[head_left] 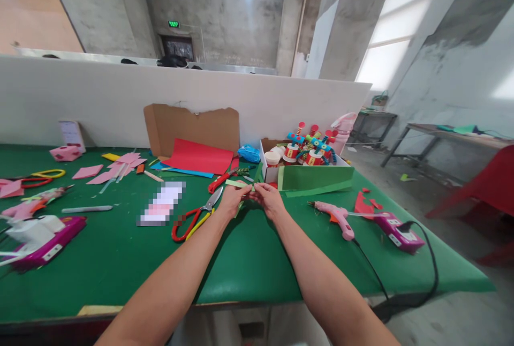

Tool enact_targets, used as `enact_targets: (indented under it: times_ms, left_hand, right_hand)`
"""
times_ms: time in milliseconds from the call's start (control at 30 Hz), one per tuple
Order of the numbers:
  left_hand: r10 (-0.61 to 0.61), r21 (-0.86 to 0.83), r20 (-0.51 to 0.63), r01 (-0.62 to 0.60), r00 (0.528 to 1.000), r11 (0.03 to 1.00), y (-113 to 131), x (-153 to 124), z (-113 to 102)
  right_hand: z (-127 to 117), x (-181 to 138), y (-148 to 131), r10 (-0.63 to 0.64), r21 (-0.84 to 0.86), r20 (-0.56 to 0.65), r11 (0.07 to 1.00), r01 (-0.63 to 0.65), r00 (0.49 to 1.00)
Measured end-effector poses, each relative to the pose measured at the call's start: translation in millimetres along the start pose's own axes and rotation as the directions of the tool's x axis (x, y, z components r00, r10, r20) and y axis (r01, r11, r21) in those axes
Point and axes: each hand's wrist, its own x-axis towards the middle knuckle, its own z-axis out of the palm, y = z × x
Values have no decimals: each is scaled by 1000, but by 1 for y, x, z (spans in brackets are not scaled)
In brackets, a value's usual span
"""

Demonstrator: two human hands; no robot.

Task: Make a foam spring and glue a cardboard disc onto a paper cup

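Observation:
Over the middle of the green-covered table, my left hand point(235, 196) and my right hand point(270, 198) meet at the fingertips. Both are closed on thin green paper strips point(236, 183), whose ends stick out to the left and upward; the exact fold between the fingers is too small to make out. Scissors with red and yellow handles point(201, 215) lie open just left of my left hand. Behind the hands lies a red-handled tool point(219, 182). A sheet of green paper point(315, 179) leans against a white box behind my right hand.
Paper-cup figures point(315, 148) stand in the white box point(265, 150). A pink glue gun point(337, 216) and purple power strip point(399, 232) lie right, with a cord over the edge. Left are another power strip point(52, 241), pink paper point(116, 169) and red sheets point(201, 156).

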Motion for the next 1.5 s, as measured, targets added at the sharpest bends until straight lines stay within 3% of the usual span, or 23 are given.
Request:
enact_targets:
  times_ms: [533,1033,1500]
  left_hand:
    - [48,-46,30,-46,998,998,0,3,-1]
    - [14,-14,0,-14,1000,1000,6,0,-1]
    - [41,12,43,-42,998,999,5,2,-5]
  right_hand:
    - [1,0,0,15,52,-10,999,-15,1000]
    - [-6,0,-4,-6,9,141,1000,4,990]
    - [-7,1,-4,18,25,113,999,-21,993]
